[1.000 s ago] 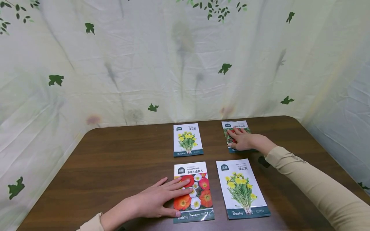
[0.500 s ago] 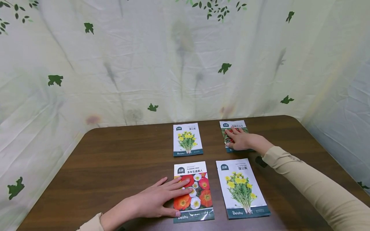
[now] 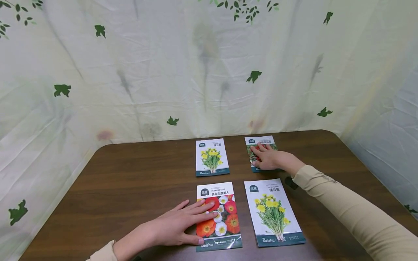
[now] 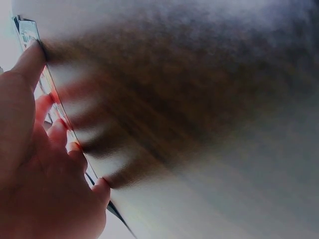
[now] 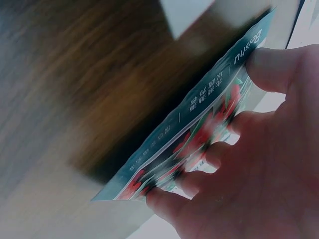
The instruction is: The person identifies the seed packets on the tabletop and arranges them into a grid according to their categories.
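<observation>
My left hand (image 3: 177, 224) rests with spread fingers on a seed packet with red, orange and white flowers (image 3: 232, 224), near the front of the table. At the far right, my right hand (image 3: 272, 159) presses its spread fingertips on a seed packet with red flowers (image 3: 251, 140), covering much of its picture. In the right wrist view that packet's teal bottom edge (image 5: 177, 119) shows, with thumb and fingertips on its face. A dandelion seed packet (image 3: 274, 217) lies right of the left hand's packet, and a second dandelion packet (image 3: 212, 157) lies behind.
The brown wooden table (image 3: 130, 185) has rounded far corners. A pale curtain (image 3: 147, 72) with leaf prints hangs along its back and sides. A small dark object (image 3: 290, 183) shows under the right wrist.
My right hand has slid the red-flower packet a little to the left along the table's far side. The left hand and the other packets have stayed where they were.
</observation>
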A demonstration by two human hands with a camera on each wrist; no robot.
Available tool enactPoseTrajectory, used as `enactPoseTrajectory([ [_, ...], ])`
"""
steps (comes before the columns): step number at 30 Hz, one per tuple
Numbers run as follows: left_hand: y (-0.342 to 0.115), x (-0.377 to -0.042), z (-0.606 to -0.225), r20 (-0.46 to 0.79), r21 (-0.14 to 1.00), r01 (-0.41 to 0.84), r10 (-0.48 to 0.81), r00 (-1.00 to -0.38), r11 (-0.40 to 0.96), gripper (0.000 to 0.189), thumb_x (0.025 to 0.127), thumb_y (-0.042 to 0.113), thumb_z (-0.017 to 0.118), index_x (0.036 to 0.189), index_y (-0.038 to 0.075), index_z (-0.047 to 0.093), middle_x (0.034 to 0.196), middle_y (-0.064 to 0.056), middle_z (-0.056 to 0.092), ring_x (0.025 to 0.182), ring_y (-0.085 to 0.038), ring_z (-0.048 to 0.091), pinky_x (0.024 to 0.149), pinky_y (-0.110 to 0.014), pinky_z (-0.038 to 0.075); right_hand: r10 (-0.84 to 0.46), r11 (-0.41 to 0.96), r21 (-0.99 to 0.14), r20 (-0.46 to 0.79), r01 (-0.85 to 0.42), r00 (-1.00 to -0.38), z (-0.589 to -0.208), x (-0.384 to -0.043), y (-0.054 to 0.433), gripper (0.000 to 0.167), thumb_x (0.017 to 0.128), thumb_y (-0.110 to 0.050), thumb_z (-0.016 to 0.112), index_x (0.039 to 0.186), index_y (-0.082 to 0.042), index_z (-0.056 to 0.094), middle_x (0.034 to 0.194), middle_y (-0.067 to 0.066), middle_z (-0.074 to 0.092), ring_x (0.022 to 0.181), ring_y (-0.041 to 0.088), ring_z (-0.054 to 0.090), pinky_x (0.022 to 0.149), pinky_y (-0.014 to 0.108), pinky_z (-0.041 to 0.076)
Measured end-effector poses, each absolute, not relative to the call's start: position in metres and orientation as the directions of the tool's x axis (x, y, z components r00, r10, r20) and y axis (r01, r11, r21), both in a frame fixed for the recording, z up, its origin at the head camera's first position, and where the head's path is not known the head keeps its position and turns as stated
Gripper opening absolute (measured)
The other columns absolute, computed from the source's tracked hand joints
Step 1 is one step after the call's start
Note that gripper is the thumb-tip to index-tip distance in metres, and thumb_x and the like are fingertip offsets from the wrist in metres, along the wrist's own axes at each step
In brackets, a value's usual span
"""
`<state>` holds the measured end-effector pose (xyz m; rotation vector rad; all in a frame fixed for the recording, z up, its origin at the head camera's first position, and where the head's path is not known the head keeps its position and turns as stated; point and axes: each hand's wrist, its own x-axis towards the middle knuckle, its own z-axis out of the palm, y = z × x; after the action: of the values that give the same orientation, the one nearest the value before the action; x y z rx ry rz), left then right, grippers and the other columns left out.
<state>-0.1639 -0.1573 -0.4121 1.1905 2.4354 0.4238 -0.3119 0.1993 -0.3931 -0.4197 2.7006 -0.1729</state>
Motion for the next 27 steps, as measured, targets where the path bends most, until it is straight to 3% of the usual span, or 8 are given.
enactPoseTrajectory([
  [27, -0.157, -0.164, -0.409, -0.246, 0.451, 0.651, 0.786, -0.567, 0.611, 0.069, 0.089, 0.066, 0.053, 0.151, 0.044, 0.033, 0.160, 0.012, 0.024, 0.148, -0.022, 0.019, 0.113, -0.062, 0.015, -0.323, 0.946, -0.166, -0.375, -0.280, -0.869, -0.391, -0.310, 0.173, 0.070, 0.104, -0.042, 0.042, 0.159, -0.014, 0.010, 0.162, 0.021, 0.002, 0.145, 0.049, 0.002, 0.111, 0.066, 0.017],
])
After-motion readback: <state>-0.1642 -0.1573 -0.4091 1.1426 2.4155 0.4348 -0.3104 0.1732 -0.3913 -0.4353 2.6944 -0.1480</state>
